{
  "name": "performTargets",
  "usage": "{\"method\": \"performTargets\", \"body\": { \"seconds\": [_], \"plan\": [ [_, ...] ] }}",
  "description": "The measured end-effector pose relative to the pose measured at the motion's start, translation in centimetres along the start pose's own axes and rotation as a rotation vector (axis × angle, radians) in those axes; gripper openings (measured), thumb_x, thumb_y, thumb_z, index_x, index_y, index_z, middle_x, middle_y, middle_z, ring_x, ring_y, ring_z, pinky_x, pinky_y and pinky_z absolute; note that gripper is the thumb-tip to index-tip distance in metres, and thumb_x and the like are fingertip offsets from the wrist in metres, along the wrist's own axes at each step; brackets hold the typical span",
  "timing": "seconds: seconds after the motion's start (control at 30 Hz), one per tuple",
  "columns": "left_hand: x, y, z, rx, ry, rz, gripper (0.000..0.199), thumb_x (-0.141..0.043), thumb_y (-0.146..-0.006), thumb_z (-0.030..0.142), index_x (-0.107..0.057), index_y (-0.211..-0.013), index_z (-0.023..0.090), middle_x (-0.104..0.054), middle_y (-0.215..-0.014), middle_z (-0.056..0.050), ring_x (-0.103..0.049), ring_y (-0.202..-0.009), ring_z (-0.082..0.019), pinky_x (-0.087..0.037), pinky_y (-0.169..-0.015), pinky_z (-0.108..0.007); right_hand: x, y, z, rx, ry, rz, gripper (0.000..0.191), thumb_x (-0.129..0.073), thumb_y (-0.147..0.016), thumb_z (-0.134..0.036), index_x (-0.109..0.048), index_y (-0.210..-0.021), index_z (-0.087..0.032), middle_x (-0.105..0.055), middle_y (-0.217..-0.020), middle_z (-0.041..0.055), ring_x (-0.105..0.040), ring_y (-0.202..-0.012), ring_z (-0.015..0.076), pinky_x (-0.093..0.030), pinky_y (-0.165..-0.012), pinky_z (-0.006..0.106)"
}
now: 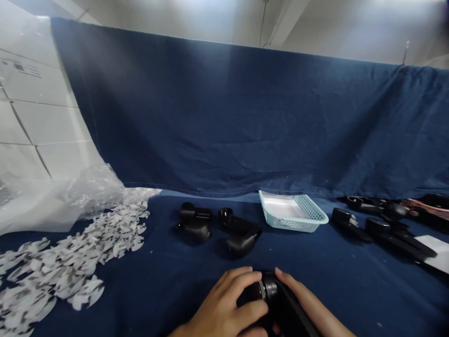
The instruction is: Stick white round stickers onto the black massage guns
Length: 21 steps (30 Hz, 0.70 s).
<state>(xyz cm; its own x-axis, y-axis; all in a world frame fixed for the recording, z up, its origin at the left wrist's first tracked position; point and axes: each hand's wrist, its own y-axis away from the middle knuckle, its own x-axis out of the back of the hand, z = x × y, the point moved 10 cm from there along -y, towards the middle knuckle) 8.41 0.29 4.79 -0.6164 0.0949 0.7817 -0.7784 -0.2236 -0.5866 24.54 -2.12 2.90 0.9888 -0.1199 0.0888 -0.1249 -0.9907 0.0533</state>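
Observation:
Low in the view, a long black plastic part point(293, 309) with a rounded end lies between my two hands. My left hand point(228, 304) is curled over the rounded end, its fingertips at a ridged silvery ring point(262, 290). My right hand point(305, 299) grips the same part from the right, thumb along its top edge; its other fingers are mostly hidden. Beyond my hands, black curved housings point(242, 241) rest on the blue cloth, with a similar black group point(194, 227) to their left.
A heap of small pale plastic pieces point(80, 252) spreads over the left side beside clear plastic sheeting point(94, 187). A light-blue basket point(291, 223) stands at the back. More black parts point(396, 238) and a white sheet point(437, 250) lie right. A blue curtain point(228, 117) hangs behind.

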Motion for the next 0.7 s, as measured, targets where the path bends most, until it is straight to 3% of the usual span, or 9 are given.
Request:
{"method": "performTargets", "body": {
  "seconds": [0.1, 0.17, 0.23, 0.3, 0.37, 0.43, 0.7],
  "plan": [
    [0.1, 0.4, -0.3, 0.025, 0.107, 0.04, 0.039, -0.068, -0.091, 0.037, -0.049, -0.124, 0.028, -0.056, -0.135, -0.011, -0.048, -0.131, -0.031, -0.044, -0.108, -0.044, -0.3, -0.8, 2.2, 0.012, 0.017, -0.048, 0.074, -0.094, -0.051, -0.029, -0.068, -0.121, -0.025, -0.056, -0.143, 0.0075, -0.051, -0.132, 0.036, -0.047, -0.109, 0.042],
    [0.1, 0.7, -1.4, 0.13, 0.171, 0.085, 0.053, -0.068, -0.09, 0.034, -0.039, -0.134, 0.029, -0.051, -0.14, -0.011, -0.046, -0.133, -0.03, -0.042, -0.109, -0.043, -0.9, -1.2, 4.1, -0.1, -0.064, -0.034, 0.082, -0.093, -0.052, -0.038, -0.062, -0.126, -0.022, -0.057, -0.141, 0.012, -0.069, -0.105, 0.0328, -0.059, -0.09, 0.04],
    [0.2, 1.0, -2.5, 0.238, 0.204, 0.122, 0.059, -0.065, -0.09, 0.036, -0.033, -0.139, 0.03, -0.046, -0.145, -0.011, -0.047, -0.133, -0.031, -0.042, -0.108, -0.045, -2.0, -1.2, 5.9, -0.308, -0.175, 0.007, 0.082, -0.081, -0.067, -0.054, -0.052, -0.132, -0.014, -0.071, -0.116, 0.0172, -0.073, -0.072, 0.0258, -0.062, -0.067, 0.037],
    [-0.3, 1.3, -3.9, 0.389, 0.249, 0.104, 0.054, -0.06, -0.093, 0.041, -0.034, -0.139, 0.03, -0.052, -0.14, -0.011, -0.053, -0.126, -0.031, -0.044, -0.104, -0.045, -3.1, -1.0, 6.5, -0.447, -0.243, 0.051, 0.075, -0.062, -0.084, -0.059, -0.042, -0.135, -0.008, -0.076, -0.083, 0.0121, -0.07, -0.056, 0.0216, -0.058, -0.055, 0.031],
    [-1.0, 1.7, -5.3, 0.558, 0.323, 0.054, 0.047, -0.053, -0.096, 0.045, -0.037, -0.138, 0.03, -0.063, -0.125, -0.008, -0.06, -0.115, -0.029, -0.047, -0.098, -0.043, -3.7, -1.1, 6.5, -0.5, -0.254, 0.081, 0.062, -0.05, -0.095, -0.053, -0.035, -0.136, -0.009, -0.073, -0.069, 0.0062, -0.069, -0.052, 0.0195, -0.054, -0.051, 0.027],
    [-1.3, 2.0, -5.8, 0.66, 0.384, 0.019, 0.044, -0.051, -0.097, 0.045, -0.04, -0.136, 0.029, -0.068, -0.114, -0.005, -0.064, -0.105, -0.026, -0.048, -0.094, -0.039, -3.8, -1.4, 6.7, -0.502, -0.243, 0.096, 0.055, -0.047, -0.098, -0.048, -0.033, -0.137, -0.012, -0.073, -0.069, 0.0045, -0.068, -0.049, 0.0185, -0.053, -0.049, 0.026],
    [-1.0, 1.2, -5.1, 0.623, 0.434, 0.013, 0.053, -0.063, -0.088, 0.039, -0.042, -0.134, 0.027, -0.069, -0.111, -0.004, -0.067, -0.097, -0.023, -0.048, -0.087, -0.032, -3.8, -1.6, 6.8, -0.447, -0.25, 0.072, 0.07, -0.059, -0.087, -0.058, -0.035, -0.134, -0.014, -0.072, -0.073, 0.0031, -0.068, -0.048, 0.0176, -0.052, -0.049, 0.026]
  ]
}}
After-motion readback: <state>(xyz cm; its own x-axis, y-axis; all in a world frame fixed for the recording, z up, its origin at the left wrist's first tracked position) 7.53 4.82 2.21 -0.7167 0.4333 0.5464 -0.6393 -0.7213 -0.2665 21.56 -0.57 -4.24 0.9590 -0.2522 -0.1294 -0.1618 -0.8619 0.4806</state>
